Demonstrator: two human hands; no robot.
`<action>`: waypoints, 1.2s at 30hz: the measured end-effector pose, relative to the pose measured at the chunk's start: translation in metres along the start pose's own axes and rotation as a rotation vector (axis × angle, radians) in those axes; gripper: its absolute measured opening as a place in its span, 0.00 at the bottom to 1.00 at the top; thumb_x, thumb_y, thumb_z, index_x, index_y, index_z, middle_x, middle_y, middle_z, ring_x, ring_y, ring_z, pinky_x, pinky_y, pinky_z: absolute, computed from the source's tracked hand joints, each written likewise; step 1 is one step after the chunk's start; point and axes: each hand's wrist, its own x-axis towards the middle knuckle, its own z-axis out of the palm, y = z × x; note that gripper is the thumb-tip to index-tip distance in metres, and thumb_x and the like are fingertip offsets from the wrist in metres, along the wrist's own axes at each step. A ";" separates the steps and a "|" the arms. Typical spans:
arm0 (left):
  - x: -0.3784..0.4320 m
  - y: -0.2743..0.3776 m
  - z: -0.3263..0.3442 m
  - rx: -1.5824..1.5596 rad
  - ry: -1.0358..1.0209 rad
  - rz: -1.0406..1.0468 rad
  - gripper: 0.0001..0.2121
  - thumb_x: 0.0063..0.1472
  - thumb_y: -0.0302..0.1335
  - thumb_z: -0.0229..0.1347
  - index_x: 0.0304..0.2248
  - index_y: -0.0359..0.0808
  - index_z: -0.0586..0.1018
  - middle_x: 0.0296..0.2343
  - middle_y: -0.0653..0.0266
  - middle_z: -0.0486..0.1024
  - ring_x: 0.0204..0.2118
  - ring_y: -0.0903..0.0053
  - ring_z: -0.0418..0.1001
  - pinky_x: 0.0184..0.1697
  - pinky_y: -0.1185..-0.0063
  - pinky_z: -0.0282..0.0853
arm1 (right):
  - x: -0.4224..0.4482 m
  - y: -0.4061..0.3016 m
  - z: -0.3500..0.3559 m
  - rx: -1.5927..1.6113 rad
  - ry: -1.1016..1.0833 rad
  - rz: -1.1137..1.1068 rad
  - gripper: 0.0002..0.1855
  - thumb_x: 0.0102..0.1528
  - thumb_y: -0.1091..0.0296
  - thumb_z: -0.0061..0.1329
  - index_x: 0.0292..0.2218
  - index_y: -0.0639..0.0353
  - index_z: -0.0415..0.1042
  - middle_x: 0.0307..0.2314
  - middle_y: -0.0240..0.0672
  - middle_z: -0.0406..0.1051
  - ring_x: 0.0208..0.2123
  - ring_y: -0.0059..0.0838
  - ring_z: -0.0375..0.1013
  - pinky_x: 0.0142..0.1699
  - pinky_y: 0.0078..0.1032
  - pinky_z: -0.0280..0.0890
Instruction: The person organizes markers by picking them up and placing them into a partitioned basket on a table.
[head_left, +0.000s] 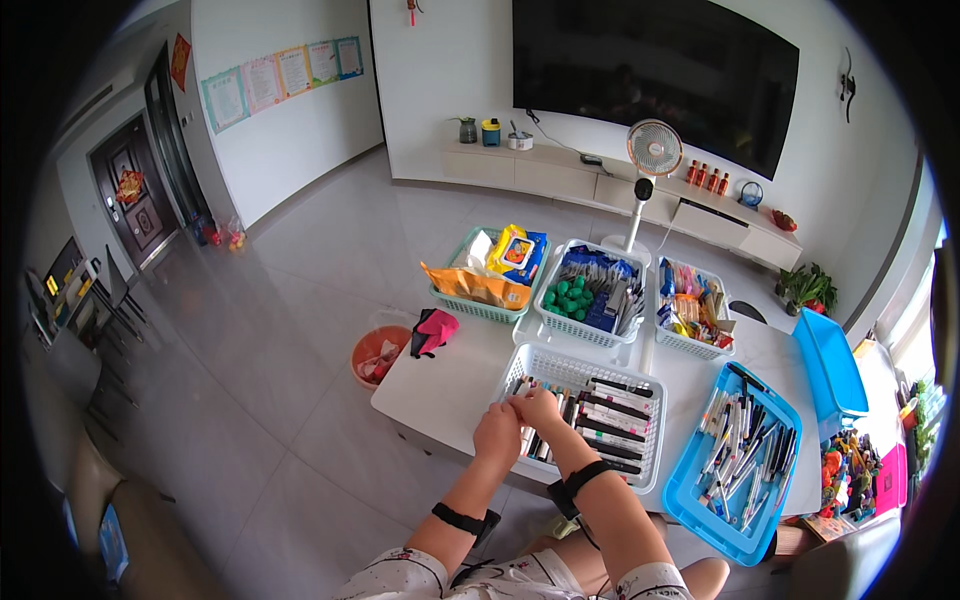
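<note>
A white plastic basket (655, 442) stands on the table before me. Marker pens with black caps (613, 420) lie stacked across its right part, and more markers (564, 409) are packed in its left part. My left hand (497, 435) is over the basket's left side, its fingers curled. Right against it, a little further away, my right hand (537, 409) hangs over the left group of markers. The hands touch or overlap at the fingers. Their fingertips are hidden, so I cannot tell whether either holds a marker.
A blue tray (679, 491) with loose pens sits at the right. Behind are a green basket (480, 309) with wipes packs, a white basket (592, 335) of stationery and another (694, 346) of small packets. A pink-and-black cloth item (435, 330) lies near an orange bin (382, 337).
</note>
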 end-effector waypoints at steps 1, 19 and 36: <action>-0.002 0.000 0.000 0.025 0.020 0.032 0.09 0.54 0.25 0.49 0.35 0.31 0.70 0.33 0.52 0.70 0.33 0.58 0.73 0.34 0.67 0.69 | 0.004 0.003 0.002 -0.156 0.057 -0.038 0.16 0.48 0.63 0.54 0.21 0.69 0.71 0.16 0.36 0.70 0.18 0.24 0.72 0.24 0.21 0.68; 0.017 -0.028 -0.019 -0.200 0.038 0.220 0.02 0.47 0.20 0.51 0.23 0.31 0.71 0.24 0.51 0.71 0.30 0.54 0.70 0.35 0.64 0.66 | 0.007 0.005 -0.029 -0.197 0.075 0.008 0.20 0.50 0.57 0.50 0.21 0.69 0.72 0.11 0.39 0.70 0.15 0.31 0.73 0.29 0.26 0.69; 0.108 0.020 0.004 0.399 -0.639 0.269 0.16 0.61 0.37 0.42 0.45 0.44 0.74 0.47 0.61 0.69 0.54 0.69 0.61 0.59 0.51 0.32 | -0.014 0.024 -0.080 -0.246 0.214 -0.014 0.25 0.49 0.63 0.51 0.44 0.71 0.64 0.22 0.42 0.73 0.23 0.33 0.74 0.32 0.27 0.69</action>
